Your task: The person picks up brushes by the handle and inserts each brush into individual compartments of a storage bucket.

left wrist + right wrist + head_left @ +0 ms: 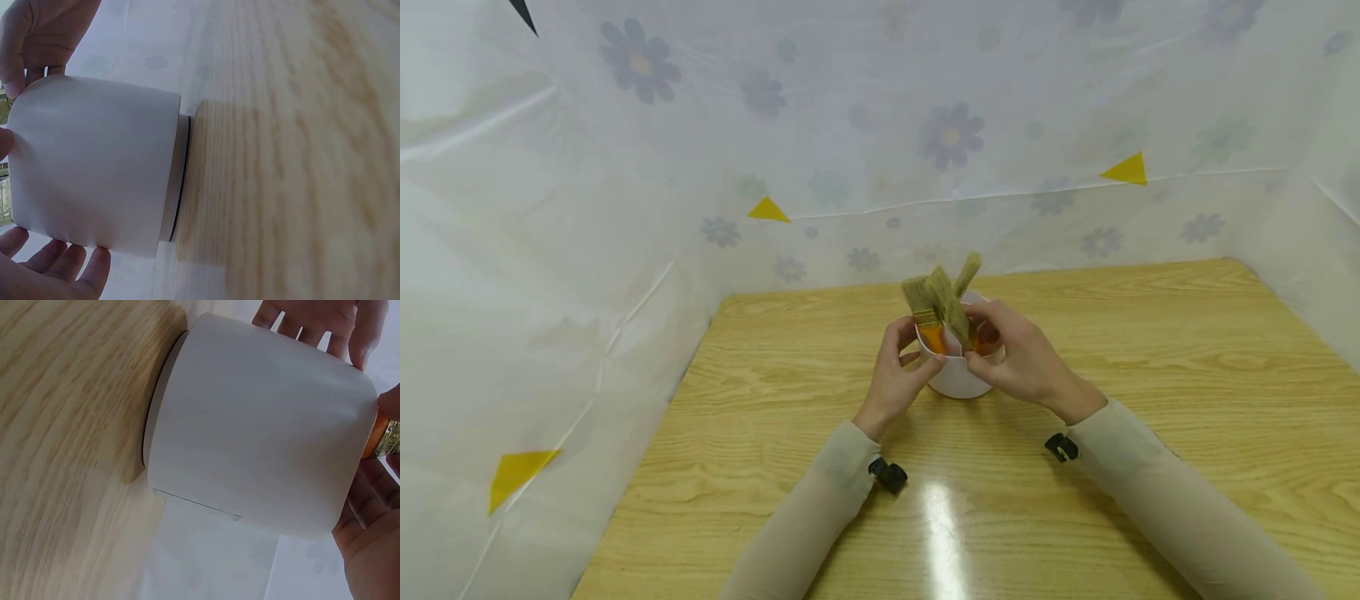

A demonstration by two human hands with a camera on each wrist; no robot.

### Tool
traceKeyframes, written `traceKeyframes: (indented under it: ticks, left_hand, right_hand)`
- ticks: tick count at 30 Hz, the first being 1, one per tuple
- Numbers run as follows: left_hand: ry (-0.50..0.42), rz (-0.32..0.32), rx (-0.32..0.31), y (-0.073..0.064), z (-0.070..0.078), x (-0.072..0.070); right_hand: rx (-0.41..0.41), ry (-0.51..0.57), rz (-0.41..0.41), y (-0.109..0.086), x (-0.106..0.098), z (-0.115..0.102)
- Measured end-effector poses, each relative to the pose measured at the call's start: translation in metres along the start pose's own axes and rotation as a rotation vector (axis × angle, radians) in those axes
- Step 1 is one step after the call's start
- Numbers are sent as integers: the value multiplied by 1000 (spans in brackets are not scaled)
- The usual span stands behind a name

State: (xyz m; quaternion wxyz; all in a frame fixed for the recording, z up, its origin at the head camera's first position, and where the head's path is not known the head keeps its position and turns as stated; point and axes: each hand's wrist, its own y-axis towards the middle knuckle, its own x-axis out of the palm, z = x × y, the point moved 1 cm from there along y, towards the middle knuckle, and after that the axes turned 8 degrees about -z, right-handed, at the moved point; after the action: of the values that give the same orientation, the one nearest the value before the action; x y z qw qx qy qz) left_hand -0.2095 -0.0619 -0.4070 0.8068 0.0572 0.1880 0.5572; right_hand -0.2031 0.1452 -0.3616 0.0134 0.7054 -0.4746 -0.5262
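Observation:
A white cylindrical container [960, 383] stands on the table, with several paintbrushes poking bristles-up out of its mouth. My left hand [893, 372] grips its left side, thumb at the rim and fingers along the wall; in the left wrist view those fingertips press the white wall [94, 169]. At the right of the rim, my right hand [1024, 357] pinches a paintbrush [950, 307] near its ferrule, the bristles leaning left. The right wrist view shows its orange handle and metal ferrule [389, 440] between thumb and fingers. Beside it leans an orange-handled paintbrush [921, 298]; another brush [969, 272] tilts right behind.
The wood-grain table [775, 417] runs back to a pale flowered sheet [865, 125]. Translucent plastic [512, 292] hangs along the left side. Yellow triangles [1126, 170] mark the sheeting. A small black device [889, 475] is strapped at each wrist.

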Motion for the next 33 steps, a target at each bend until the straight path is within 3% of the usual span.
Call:
traceKeyframes:
  ticks: [6,13,25,33]
  left_hand:
    - [-12,-19,-5,-1,3,-1]
    - [-30,-39,-1,-6,32,-2]
    - [-27,-46,-20,-6,35,-3]
    - [-31,-46,-23,-6,36,-2]
  right_hand:
    - [-6,84,-29,0,1,0]
    - [11,95,-53,0,1,0]
    - [104,135,-140,4,-10,-6]
    - [109,138,-160,4,-12,-5]
